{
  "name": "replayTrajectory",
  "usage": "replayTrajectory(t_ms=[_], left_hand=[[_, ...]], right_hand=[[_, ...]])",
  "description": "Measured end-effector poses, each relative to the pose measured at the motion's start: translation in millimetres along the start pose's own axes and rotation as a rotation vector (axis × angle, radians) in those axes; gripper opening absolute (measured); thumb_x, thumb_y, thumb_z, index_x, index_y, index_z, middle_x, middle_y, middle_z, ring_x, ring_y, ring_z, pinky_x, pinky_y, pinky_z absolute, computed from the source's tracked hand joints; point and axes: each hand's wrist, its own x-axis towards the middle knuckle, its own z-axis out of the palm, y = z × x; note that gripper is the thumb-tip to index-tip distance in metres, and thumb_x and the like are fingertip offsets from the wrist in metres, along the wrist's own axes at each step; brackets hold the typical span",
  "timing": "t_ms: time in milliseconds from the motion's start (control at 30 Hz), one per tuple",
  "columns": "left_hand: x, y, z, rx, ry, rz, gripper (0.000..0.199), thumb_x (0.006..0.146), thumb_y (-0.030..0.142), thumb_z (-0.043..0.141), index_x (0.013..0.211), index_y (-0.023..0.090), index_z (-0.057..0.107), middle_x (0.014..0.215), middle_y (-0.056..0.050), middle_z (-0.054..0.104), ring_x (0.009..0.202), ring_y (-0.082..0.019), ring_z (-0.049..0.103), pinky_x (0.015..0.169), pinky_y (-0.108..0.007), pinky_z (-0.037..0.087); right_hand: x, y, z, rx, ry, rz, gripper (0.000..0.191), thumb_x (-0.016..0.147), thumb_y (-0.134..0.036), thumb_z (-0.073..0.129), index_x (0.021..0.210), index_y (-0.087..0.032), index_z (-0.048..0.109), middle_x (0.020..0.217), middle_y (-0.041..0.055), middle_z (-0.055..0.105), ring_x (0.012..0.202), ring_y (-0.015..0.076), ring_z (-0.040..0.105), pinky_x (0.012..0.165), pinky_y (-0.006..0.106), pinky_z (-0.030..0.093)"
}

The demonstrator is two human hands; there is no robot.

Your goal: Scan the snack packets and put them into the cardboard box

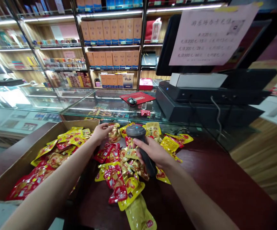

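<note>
My right hand [156, 151] is wrapped round the handle of a black barcode scanner [136, 131], whose head points away from me over a pile of snack packets. At the far left of that pile, my left hand [102, 132] pinches the edge of a gold snack packet [114, 133]. Beneath and around the scanner lie red packets [113, 174], yellow packets [169, 144] and gold ones, overlapping on the dark red table. A long yellow-green packet [140, 212] lies nearest me. Left of my left forearm, a cardboard box [14, 163] holds more red and yellow packets [70, 137].
Behind the pile runs a glass counter [81, 110] bearing a red mat [143, 97], a mouse [131, 101] and a small red packet [145, 112]. A monitor with a taped paper sign [207, 38] stands on a black till [176, 105] at right. Shelves of boxes [112, 32] line the back.
</note>
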Motion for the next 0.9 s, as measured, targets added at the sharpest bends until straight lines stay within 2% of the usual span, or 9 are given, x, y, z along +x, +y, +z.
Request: replayTrajectory(t_ms=[67,167,267,367,500,567,667,833,900], left_hand=[[-7.3,1.5,3.4,-0.206,-0.030,-0.108,0.026,0.069,0.030,0.080,0.079,0.020,0.058,0.062,0.005,0.060,0.046,-0.008,0.050,0.055,-0.027,0.054],[-10.8,4.3,9.8,-0.352,-0.106,-0.247,0.021,0.076,0.029,0.076,0.081,0.018,0.059,0.068,0.002,0.065,0.049,-0.007,0.056,0.049,-0.019,0.049],[-11.0,7.2,11.5,-0.416,-0.228,-0.405,0.035,0.082,0.050,0.068,0.078,0.016,0.061,0.065,-0.003,0.064,0.049,-0.009,0.057,0.043,-0.017,0.044],[-12.1,8.8,7.8,-0.424,-0.322,-0.428,0.051,0.079,0.065,0.061,0.075,0.015,0.063,0.063,-0.005,0.064,0.053,-0.012,0.060,0.049,-0.021,0.049],[-13.6,4.8,2.6,-0.418,-0.478,-0.335,0.021,0.076,0.031,0.077,0.083,0.013,0.069,0.078,-0.008,0.071,0.070,-0.015,0.068,0.069,-0.026,0.056],[-13.8,0.1,2.6,-0.423,-0.522,-0.278,0.018,0.072,0.018,0.078,0.088,0.013,0.070,0.087,-0.010,0.074,0.082,-0.019,0.070,0.079,-0.031,0.057],[-13.1,-8.3,5.6,-0.351,-0.472,-0.206,0.024,0.065,0.014,0.083,0.085,0.011,0.071,0.088,-0.012,0.074,0.084,-0.021,0.071,0.081,-0.032,0.056],[-7.6,-16.7,8.4,-0.231,-0.204,-0.074,0.043,0.048,0.020,0.092,0.082,0.014,0.066,0.077,-0.005,0.073,0.068,-0.018,0.069,0.065,-0.030,0.057],[-4.6,-16.6,6.6,-0.272,-0.158,-0.023,0.050,0.046,0.024,0.093,0.086,0.015,0.065,0.081,-0.005,0.073,0.070,-0.018,0.069,0.063,-0.030,0.056]], right_hand=[[1.8,1.9,7.5,-0.006,0.011,0.001,0.035,0.084,-0.053,0.065,0.084,-0.020,0.053,0.052,-0.0065,0.056,0.037,0.0088,0.052,0.037,0.019,0.043],[4.0,-1.3,17.1,-0.016,0.022,-0.011,0.034,0.085,-0.052,0.065,0.084,-0.020,0.053,0.052,-0.0057,0.056,0.037,0.0096,0.054,0.037,0.020,0.043],[5.4,-6.9,22.5,-0.014,0.030,-0.035,0.033,0.086,-0.052,0.064,0.083,-0.020,0.054,0.053,-0.0055,0.056,0.037,0.0094,0.054,0.035,0.019,0.042],[6.0,-7.9,24.5,-0.022,0.041,-0.037,0.033,0.086,-0.052,0.063,0.084,-0.020,0.054,0.053,-0.0057,0.056,0.037,0.0090,0.053,0.035,0.019,0.041],[4.2,-0.3,24.0,-0.073,0.031,0.013,0.034,0.086,-0.053,0.063,0.085,-0.021,0.054,0.053,-0.0054,0.057,0.037,0.0091,0.053,0.035,0.019,0.041],[2.5,3.8,22.4,-0.077,0.013,0.030,0.035,0.084,-0.055,0.064,0.085,-0.021,0.053,0.053,-0.0052,0.057,0.037,0.0098,0.053,0.035,0.019,0.042],[0.6,6.4,18.4,-0.087,-0.001,0.035,0.035,0.084,-0.055,0.065,0.086,-0.022,0.052,0.053,-0.0049,0.058,0.038,0.0105,0.055,0.035,0.020,0.042],[1.7,8.0,12.8,-0.124,0.018,0.037,0.031,0.087,-0.051,0.063,0.088,-0.023,0.050,0.052,-0.0050,0.058,0.037,0.0106,0.054,0.036,0.020,0.044],[2.8,10.4,13.5,-0.127,0.004,0.033,0.032,0.087,-0.052,0.063,0.089,-0.023,0.049,0.053,-0.0055,0.059,0.037,0.0109,0.054,0.036,0.021,0.044]])
